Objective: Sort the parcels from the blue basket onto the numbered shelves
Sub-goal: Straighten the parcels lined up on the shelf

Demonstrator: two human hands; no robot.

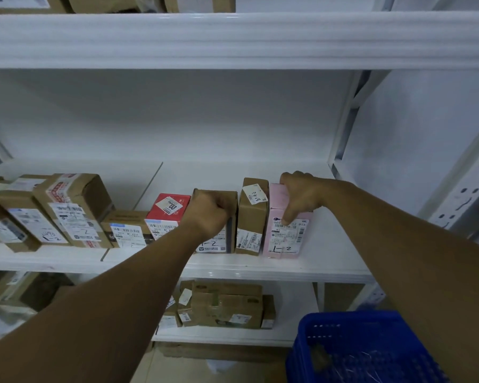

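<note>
Left hand [208, 214] grips a brown box [228, 197]; right hand [302, 197] clasps the pink parcel [285, 239], blue basket [343, 319] near right.

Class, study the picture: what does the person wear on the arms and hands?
Nothing worn shows. The left hand and right hand have no gloves, visible rings, watch or band. The left arm and right arm show no sleeves within the frame.
</note>
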